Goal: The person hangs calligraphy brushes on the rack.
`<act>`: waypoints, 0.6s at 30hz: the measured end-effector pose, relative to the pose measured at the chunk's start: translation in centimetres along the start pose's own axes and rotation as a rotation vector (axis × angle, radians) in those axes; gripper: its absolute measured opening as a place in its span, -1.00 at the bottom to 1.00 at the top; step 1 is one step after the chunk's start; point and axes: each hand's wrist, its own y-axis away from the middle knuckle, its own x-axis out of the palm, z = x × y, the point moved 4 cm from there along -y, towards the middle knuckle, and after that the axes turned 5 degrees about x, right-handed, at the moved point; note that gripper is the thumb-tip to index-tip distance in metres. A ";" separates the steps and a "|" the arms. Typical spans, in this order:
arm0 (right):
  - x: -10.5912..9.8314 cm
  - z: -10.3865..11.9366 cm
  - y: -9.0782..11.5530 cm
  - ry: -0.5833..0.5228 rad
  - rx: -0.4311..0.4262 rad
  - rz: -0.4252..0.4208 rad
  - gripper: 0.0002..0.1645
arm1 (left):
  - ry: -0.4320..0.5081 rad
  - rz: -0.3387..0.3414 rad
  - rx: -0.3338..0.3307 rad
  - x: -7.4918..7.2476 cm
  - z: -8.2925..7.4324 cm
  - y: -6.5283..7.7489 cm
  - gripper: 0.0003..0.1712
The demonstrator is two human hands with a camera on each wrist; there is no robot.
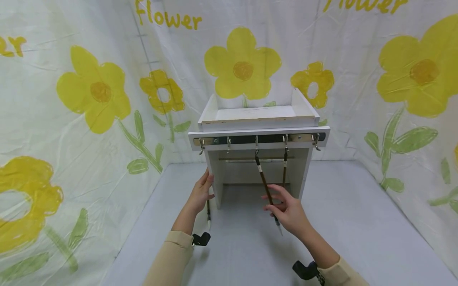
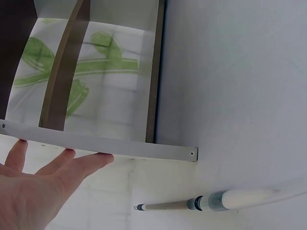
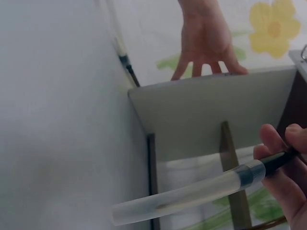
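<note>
My right hand (image 1: 288, 210) pinches a writing brush (image 1: 264, 180) low on its dark handle, close to the capped tip. The brush slants down from the middle hook (image 1: 256, 143), its top loop at that hook. In the right wrist view, a clear cap (image 3: 192, 196) covers the bristles. My left hand (image 1: 198, 192) rests its extended fingers (image 2: 84, 165) against the outer side of the white wooden shelf (image 1: 212, 174). A second brush (image 1: 285, 169) hangs from the hook right of the middle, partly hidden behind my right hand. Another capped brush (image 2: 206, 203) is left of the shelf, by the table.
A metal hook rail (image 1: 243, 139) runs across the shelf front, with bare hooks at both ends. An open tray (image 1: 255, 113) forms the top. The shelf stands on a pale table (image 1: 343, 206) before a flower-printed curtain (image 1: 243, 24). Camera mounts sit on both wrists.
</note>
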 end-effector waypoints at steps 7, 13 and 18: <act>0.3 -2.2 -0.5 -0.046 0.045 -0.007 -0.27 | -0.001 -0.007 0.007 0.0 0.0 0.0 -0.17; 0.9 -5.2 -0.9 -0.062 0.089 0.005 -0.20 | 0.010 -0.006 0.004 0.1 0.0 0.1 -0.17; 1.3 -5.8 -1.1 -0.003 0.068 -0.001 -0.20 | 0.016 -0.010 0.000 0.1 0.1 0.0 -0.18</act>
